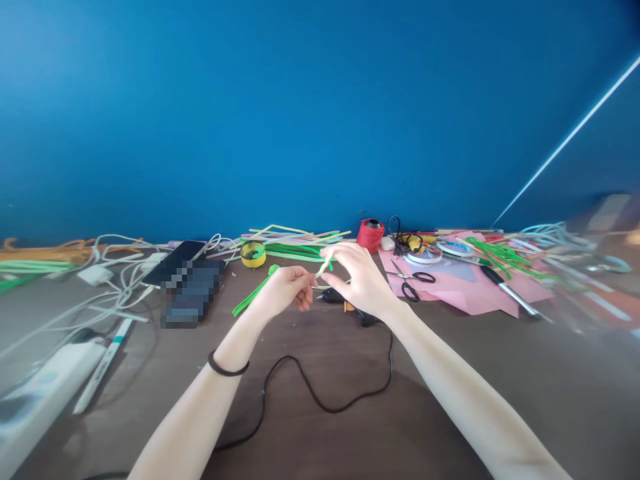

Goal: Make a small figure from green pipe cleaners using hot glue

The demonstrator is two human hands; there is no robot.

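Note:
My left hand pinches one end of a pale yellow pipe cleaner between thumb and fingertips. The other end runs to the fingers of my right hand, which are closed on it. The strip is bent between the two hands, above the table. Beneath my right hand lies a black glue gun, partly covered by that hand. A bundle of green pipe cleaners rests on the table beside my left hand. More green pipe cleaners lie behind the hands.
Scissors and a knife-like tool lie on pink paper at right. Red tape and yellow tape stand at the back. Left are phones, white cables and a power strip. A black cord crosses the front.

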